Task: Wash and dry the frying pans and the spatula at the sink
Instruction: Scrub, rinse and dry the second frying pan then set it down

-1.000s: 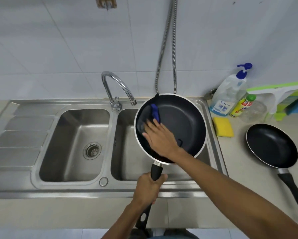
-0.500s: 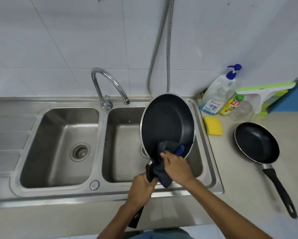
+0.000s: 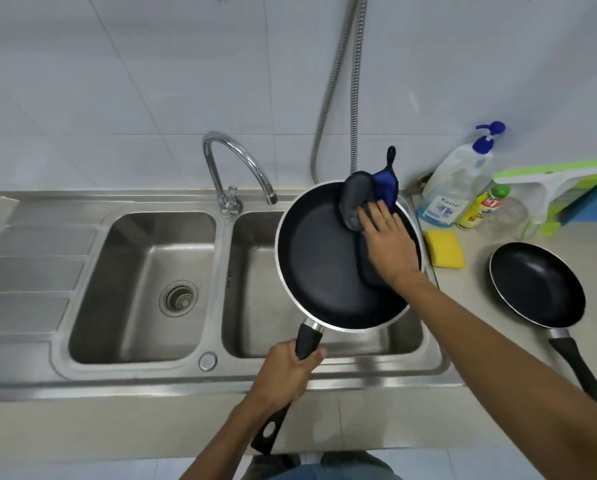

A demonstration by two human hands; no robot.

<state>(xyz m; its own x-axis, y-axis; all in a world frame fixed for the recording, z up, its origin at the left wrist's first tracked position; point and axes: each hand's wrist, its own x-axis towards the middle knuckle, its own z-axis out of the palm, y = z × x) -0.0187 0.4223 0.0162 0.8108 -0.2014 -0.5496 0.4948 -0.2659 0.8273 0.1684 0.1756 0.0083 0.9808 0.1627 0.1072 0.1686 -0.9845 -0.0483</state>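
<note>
Head view: left hand (image 3: pixel 285 374) gripping frying pan (image 3: pixel 319 268) handle, right hand (image 3: pixel 389 244) flat, open on cloth (image 3: pixel 366 199) inside.

A home kitchen; a steel double sink (image 3: pixel 200 375) under white wall tiles (image 3: pixel 117 81); dish soap bottle (image 3: pixel 453 188) on the counter (image 3: pixel 470 282).
</note>
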